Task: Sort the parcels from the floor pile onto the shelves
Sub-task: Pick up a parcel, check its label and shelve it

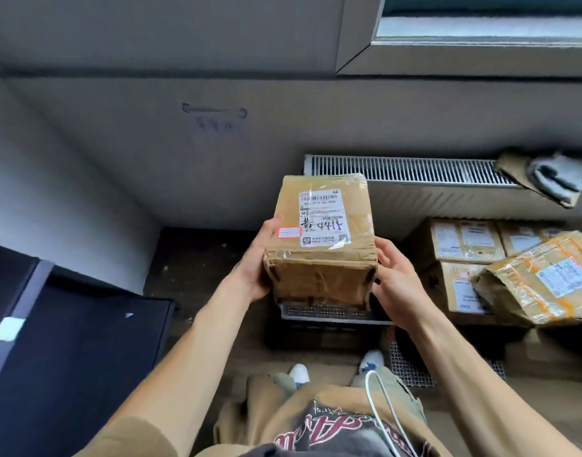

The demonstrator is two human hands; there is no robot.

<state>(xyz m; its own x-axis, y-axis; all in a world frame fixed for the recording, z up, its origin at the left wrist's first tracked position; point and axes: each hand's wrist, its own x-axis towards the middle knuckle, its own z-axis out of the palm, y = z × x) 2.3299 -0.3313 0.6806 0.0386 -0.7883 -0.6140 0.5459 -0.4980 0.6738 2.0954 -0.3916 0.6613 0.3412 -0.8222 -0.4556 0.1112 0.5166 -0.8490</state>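
A brown cardboard box (319, 258) is held in the air before the person's chest, above a grey crate (329, 313) on the floor (197, 258). Clear tape wraps it. A white label (321, 219) on top carries barcodes and black handwriting, with a small red-edged sticker (289, 232) at its left edge. The near lower corners are crumpled.

The left hand (255, 262) grips the left side, thumb lying along the top edge by the sticker; its fingers are probably underneath, hidden. The right hand (396, 278) grips the right lower corner, fingers curled onto it.

To the right, a pile (481, 258) of taped parcels crowds the space under the radiator (415, 174), near the right hand but apart. Left of the box, bare floor runs to the wall (151, 143), bounded nearer by a dark cabinet (78, 357).
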